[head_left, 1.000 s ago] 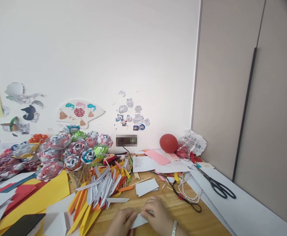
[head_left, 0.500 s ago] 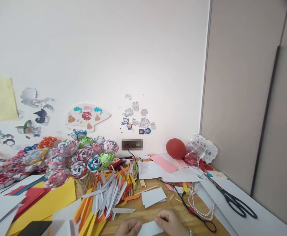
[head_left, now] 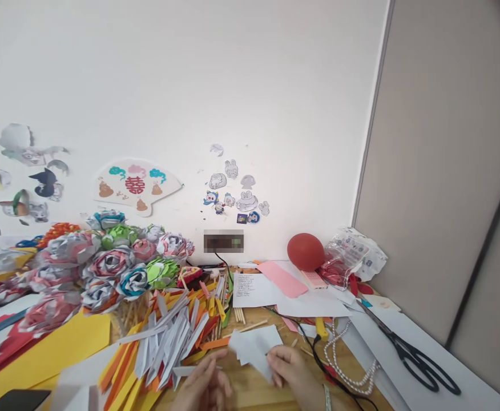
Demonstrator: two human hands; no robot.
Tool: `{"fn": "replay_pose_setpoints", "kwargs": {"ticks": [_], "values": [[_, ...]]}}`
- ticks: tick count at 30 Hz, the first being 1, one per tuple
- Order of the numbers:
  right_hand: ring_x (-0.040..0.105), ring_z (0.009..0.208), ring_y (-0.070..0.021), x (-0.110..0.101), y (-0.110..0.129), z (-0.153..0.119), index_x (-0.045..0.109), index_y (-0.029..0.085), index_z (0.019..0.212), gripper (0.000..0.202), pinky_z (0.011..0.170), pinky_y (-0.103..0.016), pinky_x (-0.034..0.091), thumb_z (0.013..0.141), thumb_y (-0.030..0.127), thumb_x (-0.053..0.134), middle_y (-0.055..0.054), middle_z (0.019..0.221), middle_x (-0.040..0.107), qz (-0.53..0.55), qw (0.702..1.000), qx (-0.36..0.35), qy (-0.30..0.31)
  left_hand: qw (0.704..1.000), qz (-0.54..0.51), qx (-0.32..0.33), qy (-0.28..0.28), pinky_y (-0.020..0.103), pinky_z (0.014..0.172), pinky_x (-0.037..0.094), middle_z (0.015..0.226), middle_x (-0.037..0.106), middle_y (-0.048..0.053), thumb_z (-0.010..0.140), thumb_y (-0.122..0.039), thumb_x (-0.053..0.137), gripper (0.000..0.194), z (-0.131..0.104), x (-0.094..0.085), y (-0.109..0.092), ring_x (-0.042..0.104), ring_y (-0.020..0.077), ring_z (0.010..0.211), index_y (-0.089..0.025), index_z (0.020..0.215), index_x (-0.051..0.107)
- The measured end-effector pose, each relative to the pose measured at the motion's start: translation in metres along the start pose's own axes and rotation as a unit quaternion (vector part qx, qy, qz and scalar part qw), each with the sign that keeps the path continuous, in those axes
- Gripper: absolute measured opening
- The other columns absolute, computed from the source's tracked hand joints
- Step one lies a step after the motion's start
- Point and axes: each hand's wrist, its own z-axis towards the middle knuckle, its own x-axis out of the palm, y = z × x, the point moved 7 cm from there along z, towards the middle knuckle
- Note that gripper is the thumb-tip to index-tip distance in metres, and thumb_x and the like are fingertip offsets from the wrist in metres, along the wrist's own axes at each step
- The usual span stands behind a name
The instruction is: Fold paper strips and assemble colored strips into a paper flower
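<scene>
My right hand (head_left: 291, 374), with a bracelet at the wrist, pinches the edge of a pale piece of paper (head_left: 259, 361). The held sheet tilts and overlaps the small pale paper pieces (head_left: 269, 335) on the table, so its far border is hard to make out. To the left, my left hand (head_left: 202, 387) is empty, its fingers loosely curled and apart. Beside it lies a heap of folded white paper strips (head_left: 170, 337), with orange strips (head_left: 119, 362) at its left.
Paper roses (head_left: 113, 265) crowd the left. Black-handled scissors (head_left: 419, 362), a bead string (head_left: 339, 365), a black cable (head_left: 335, 365) and a red balloon (head_left: 305, 252) are on the right. A handwritten sheet (head_left: 250, 291) lies at the back; a dark phone-like slab (head_left: 23, 401) is front left.
My left hand has let go of the paper and moved left. My right hand has carried the paper up toward the pieces on the table. The view has shifted right.
</scene>
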Motion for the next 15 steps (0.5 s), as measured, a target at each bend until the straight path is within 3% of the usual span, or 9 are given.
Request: {"fn": "replay_pose_setpoints", "kwargs": {"ticks": [3, 7, 10, 15], "values": [[0.035, 0.038, -0.006, 0.009, -0.001, 0.006, 0.044, 0.016, 0.058, 0.05, 0.042, -0.019, 0.026, 0.066, 0.066, 0.049, 0.004, 0.043, 0.044, 0.047, 0.998, 0.015, 0.039, 0.997, 0.065, -0.003, 0.033, 0.017, 0.033, 0.027, 0.057, 0.061, -0.001, 0.06, -0.06, 0.061, 0.057, 0.015, 0.018, 0.003, 0.047, 0.0076, 0.034, -0.017, 0.097, 0.053], [0.04, 0.036, -0.0067, 0.021, -0.002, 0.006, 0.042, 0.017, 0.067, 0.053, 0.039, -0.018, 0.027, 0.063, 0.07, 0.048, 0.004, 0.045, 0.049, 0.06, 0.991, 0.038, 0.11, 0.98, 0.15, 0.029, 0.131, 0.018, 0.036, 0.028, 0.042, 0.048, -0.005, 0.064, -0.06, 0.057, 0.052, 0.038, 0.044, 0.015, 0.041, 0.0063, 0.034, -0.013, 0.085, 0.057], [0.039, 0.035, -0.0061, 0.022, -0.001, 0.004, 0.041, 0.018, 0.069, 0.054, 0.038, -0.017, 0.027, 0.064, 0.071, 0.045, 0.004, 0.045, 0.048, 0.055, 0.991, 0.043, 0.116, 0.977, 0.149, 0.034, 0.149, 0.017, 0.038, 0.025, 0.048, 0.049, -0.005, 0.066, -0.058, 0.056, 0.049, 0.045, 0.046, 0.021, 0.038, 0.0044, 0.035, -0.012, 0.084, 0.057], [0.039, 0.037, -0.0073, 0.025, -0.005, 0.0, 0.044, 0.017, 0.074, 0.057, 0.038, -0.018, 0.027, 0.067, 0.073, 0.037, 0.003, 0.047, 0.047, -0.004, 0.99, 0.044, 0.13, 0.987, 0.103, 0.03, 0.121, 0.017, 0.038, 0.022, 0.055, 0.051, -0.004, 0.064, -0.056, 0.061, 0.046, 0.044, 0.038, 0.02, 0.035, 0.0025, 0.036, -0.014, 0.081, 0.056]]}}
